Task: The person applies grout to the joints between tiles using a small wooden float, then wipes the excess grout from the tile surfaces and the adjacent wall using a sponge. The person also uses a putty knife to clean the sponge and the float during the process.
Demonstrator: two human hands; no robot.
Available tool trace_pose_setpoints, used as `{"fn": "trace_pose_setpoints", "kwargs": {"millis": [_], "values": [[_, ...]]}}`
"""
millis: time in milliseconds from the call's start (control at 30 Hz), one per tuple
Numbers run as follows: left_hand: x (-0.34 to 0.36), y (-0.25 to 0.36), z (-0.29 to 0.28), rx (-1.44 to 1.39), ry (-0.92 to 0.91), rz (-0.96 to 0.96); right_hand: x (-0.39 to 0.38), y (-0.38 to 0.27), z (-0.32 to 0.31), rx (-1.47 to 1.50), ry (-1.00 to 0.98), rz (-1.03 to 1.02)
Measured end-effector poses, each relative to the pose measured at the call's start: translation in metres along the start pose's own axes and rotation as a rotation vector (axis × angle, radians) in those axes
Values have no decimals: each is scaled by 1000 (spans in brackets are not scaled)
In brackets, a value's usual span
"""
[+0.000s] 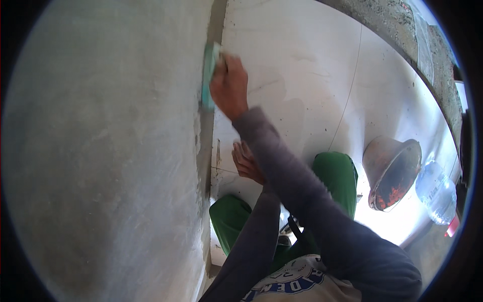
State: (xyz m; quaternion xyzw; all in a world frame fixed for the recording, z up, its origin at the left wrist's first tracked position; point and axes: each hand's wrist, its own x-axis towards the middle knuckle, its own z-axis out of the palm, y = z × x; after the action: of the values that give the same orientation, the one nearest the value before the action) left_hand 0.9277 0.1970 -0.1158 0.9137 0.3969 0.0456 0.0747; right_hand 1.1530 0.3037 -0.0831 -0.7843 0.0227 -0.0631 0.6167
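Note:
My right hand point(230, 83) is closed round the pale handle of a teal plastering float point(207, 85), smeared a little by motion. The float stands on edge in the grey strip point(206, 136) where the rough plastered wall point(110, 151) meets the white tiles point(292, 65). Below it, partly covered by my right forearm, my left hand point(247, 162) hovers over or rests on the tiles; which of the two I cannot tell. Its visible fingers are loosely stretched out, with nothing seen in them.
To the right, a worn bucket point(392, 171) with reddish stains inside leans on its side, next to a clear plastic bottle point(436, 194). My knees in green trousers point(334, 178) are bent close to the wall. A rough concrete edge point(387, 25) borders the tiles at the far right.

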Motion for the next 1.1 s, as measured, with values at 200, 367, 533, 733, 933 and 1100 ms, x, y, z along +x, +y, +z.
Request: {"fn": "trace_pose_setpoints", "kwargs": {"millis": [200,367,533,733,933,1100], "values": [[6,-18,-5,-2,33,-27,-117,-39,-4,116,-150,117],[0,-4,-1,-10,0,12,-18,2,-1,39,-67,123],[8,-20,-3,11,29,-26,-102,-30,1,114,-121,63],[0,1,-1,-6,-3,6,-28,13,2,7,26,30],[6,-12,-3,24,11,-16,-8,-26,6,58,-54,11],[5,-7,-1,31,-2,-15,-43,11,8,-15,-65,122]]}}
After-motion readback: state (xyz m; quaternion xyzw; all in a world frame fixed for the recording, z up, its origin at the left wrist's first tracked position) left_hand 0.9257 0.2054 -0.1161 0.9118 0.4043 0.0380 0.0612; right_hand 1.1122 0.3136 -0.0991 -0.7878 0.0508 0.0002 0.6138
